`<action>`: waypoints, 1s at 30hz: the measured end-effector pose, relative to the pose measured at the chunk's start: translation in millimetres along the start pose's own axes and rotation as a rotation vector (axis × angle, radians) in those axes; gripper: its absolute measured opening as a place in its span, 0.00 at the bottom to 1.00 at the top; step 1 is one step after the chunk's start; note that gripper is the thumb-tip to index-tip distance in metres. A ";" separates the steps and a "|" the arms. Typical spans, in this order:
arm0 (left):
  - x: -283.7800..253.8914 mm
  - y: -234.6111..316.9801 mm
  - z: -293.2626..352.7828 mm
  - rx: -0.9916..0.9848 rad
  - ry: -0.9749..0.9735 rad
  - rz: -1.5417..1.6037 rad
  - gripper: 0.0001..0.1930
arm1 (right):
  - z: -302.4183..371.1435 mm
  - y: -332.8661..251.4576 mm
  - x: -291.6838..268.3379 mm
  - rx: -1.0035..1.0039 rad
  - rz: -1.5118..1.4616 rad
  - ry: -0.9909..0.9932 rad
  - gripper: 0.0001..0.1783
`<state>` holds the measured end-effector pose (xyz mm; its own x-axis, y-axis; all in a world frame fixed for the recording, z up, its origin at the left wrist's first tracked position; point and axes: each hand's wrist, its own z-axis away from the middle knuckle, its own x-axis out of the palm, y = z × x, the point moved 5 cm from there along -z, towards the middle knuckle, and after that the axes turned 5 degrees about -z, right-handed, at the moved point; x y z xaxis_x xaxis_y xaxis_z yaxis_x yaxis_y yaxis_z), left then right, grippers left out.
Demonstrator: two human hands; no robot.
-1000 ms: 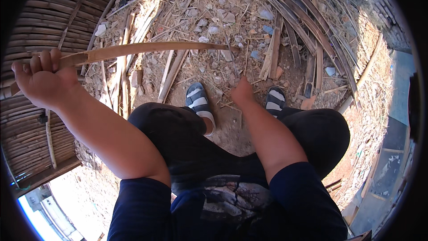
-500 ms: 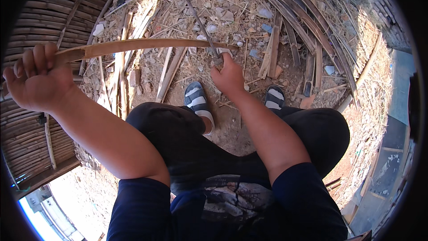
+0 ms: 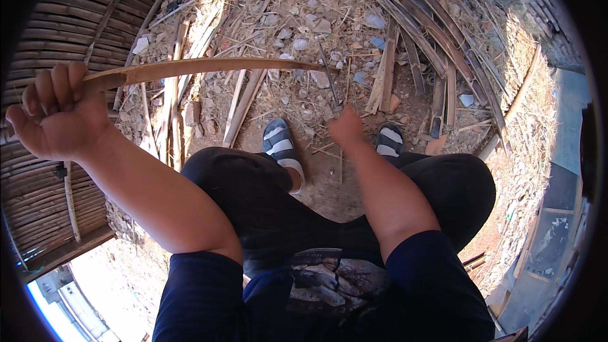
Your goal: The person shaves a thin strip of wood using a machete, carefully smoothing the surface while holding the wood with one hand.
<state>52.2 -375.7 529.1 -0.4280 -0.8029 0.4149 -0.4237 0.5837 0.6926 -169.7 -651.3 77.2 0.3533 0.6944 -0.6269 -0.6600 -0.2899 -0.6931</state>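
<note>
A long split bamboo strip (image 3: 202, 68) reaches across in front of me, its near-left end gripped by my left hand (image 3: 66, 111) with the fingers wrapped round it. The strip narrows toward its right end, close to the blade. My right hand (image 3: 346, 126) is closed round the handle of a knife (image 3: 330, 79) with a long, narrow dark blade. The blade points away from me and seems to lie at or just past the strip's tip; whether they touch I cannot tell.
My sandalled feet (image 3: 278, 142) rest on the dirt. Split bamboo lengths (image 3: 437, 38) lie in a heap at the far right, more strips (image 3: 174, 88) at the left. Stones and straw litter the ground. A slatted bamboo wall (image 3: 63, 19) stands at the left.
My right hand has moved right and toward me, carrying the knife; its blade now shows shorter and leans the other way. The strip's right end has shifted slightly left.
</note>
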 end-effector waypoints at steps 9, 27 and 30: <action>-0.8 2.2 -1.5 -0.086 -0.069 0.033 0.17 | 30.5 -142.0 -40.6 -0.510 -0.378 0.182 0.19; 15.4 0.0 3.8 -0.066 -0.045 0.064 0.14 | 10.7 -51.2 -13.1 -0.062 -0.101 -0.002 0.19; 9.7 0.6 2.4 -0.090 -0.070 0.083 0.15 | 19.8 -112.9 -36.4 -0.277 -0.228 0.010 0.20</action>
<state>45.9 -382.8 532.2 -0.5141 -0.7405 0.4329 -0.3127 0.6318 0.7093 -121.2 -630.9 185.3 0.4780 0.7559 -0.4475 -0.3595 -0.2964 -0.8848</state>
